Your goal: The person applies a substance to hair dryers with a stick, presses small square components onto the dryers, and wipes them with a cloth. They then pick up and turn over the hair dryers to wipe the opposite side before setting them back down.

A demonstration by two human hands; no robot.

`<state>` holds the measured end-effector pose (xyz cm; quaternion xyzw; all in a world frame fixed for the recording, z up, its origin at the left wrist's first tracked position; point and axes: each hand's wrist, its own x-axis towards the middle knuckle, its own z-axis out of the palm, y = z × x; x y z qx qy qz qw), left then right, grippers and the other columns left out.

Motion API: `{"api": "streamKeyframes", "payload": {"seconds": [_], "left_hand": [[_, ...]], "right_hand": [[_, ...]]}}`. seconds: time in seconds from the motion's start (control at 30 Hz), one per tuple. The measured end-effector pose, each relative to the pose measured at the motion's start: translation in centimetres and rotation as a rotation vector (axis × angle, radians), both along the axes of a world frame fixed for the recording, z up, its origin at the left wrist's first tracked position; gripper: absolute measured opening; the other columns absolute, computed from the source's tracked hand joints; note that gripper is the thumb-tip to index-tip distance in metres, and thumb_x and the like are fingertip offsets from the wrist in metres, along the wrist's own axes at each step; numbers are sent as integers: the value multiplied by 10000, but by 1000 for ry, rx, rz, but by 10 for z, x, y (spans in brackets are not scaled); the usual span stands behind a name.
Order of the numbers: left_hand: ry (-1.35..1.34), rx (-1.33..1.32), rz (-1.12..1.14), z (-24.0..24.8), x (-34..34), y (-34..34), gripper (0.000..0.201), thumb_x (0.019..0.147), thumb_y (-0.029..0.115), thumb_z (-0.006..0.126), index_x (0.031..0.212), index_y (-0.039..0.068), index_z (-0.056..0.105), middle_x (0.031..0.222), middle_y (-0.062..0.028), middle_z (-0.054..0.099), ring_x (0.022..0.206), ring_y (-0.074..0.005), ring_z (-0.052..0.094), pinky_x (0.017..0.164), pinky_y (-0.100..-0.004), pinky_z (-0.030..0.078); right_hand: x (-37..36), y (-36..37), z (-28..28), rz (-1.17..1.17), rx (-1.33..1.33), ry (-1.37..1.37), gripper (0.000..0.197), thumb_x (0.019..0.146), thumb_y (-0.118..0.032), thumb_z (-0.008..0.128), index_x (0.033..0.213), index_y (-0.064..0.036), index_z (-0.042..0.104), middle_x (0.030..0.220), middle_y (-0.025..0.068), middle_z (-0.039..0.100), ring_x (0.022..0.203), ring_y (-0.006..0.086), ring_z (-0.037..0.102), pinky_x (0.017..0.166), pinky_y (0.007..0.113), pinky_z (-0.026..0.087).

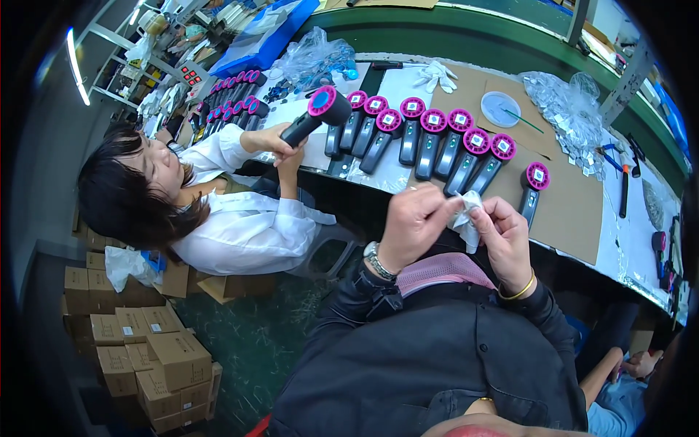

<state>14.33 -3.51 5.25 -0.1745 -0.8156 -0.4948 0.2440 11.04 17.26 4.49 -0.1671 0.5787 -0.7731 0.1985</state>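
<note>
A crumpled white cloth [469,227] is pinched between my two hands, in front of the table's near edge. My left hand [416,222] closes its fingers on the cloth's upper left part. On its other side, my right hand [504,237] grips it between thumb and fingers. Just beyond my hands lies a row of black hair-dryer-like devices [434,131] with pink round ends, most bearing a small white square label. One such device [537,178] lies apart, close to my right hand.
To my left, a person in a white shirt holds another device [320,109]. The table holds a white glove [437,75], a round clear dish [501,108] with a green stick, and a plastic bag [564,102] beside loose labels. Cardboard boxes [171,357] are stacked at lower left.
</note>
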Motion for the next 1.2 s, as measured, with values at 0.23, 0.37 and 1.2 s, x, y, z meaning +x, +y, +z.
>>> {"api": "streamKeyframes", "payload": {"seconds": [0.23,0.37,1.2], "left_hand": [[331,-226,780,6,11,-76,593,850,141,914,1320,21,572,1194,-129,676,1067,-310,645,969,-419,489],[202,-673,1016,32,9,-131,1054,832,196,921,1646,0,281,1438,-182,666,1346,-365,607,1238,-526,295],[-83,538,111,61,2,-91,633,1063,633,585,1266,42,486,727,-86,586,517,-169,569,518,-316,520]], "right_hand": [[5,5,-2,41,177,132,207,1064,-160,724,937,-20,640,884,-7,631,772,65,543,703,216,422],[3,5,-6,-75,306,564,249,964,-129,820,871,-23,616,940,54,584,867,144,542,793,266,425],[11,6,-10,-249,330,591,164,912,-3,834,996,13,695,836,59,654,672,126,567,617,257,450]]}}
